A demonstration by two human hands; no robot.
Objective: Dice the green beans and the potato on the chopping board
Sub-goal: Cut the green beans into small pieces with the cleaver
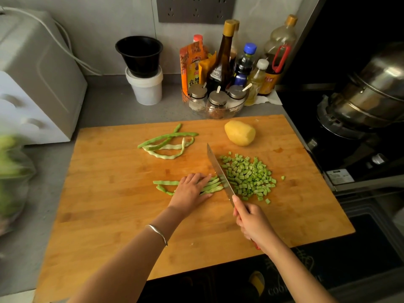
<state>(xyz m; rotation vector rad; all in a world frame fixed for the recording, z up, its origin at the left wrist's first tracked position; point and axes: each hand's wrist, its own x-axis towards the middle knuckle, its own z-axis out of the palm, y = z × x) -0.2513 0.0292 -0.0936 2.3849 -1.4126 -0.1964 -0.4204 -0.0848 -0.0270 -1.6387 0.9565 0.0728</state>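
Observation:
A large wooden chopping board (pixel 122 215) fills the counter. My left hand (pixel 192 189) presses flat on a bunch of green beans (pixel 213 185) lying side by side. My right hand (pixel 251 224) grips the red handle of a knife (pixel 219 171), forefinger along the blade's spine. The blade's edge sits at the right-hand ends of the beans. Right of the blade lies a pile of diced bean pieces (pixel 249 176). Several whole beans (pixel 168 143) curl at the back of the board. A peeled yellow potato (pixel 240 132) rests at the back right.
Behind the board stand a glass bowl of spice jars (pixel 216 101), sauce bottles (pixel 220 60) and a black pot on a white tub (pixel 143 71). A steel pot (pixel 367 92) sits on the hob at right. A white appliance (pixel 32 84) and a bag of greens (pixel 11 178) are at left.

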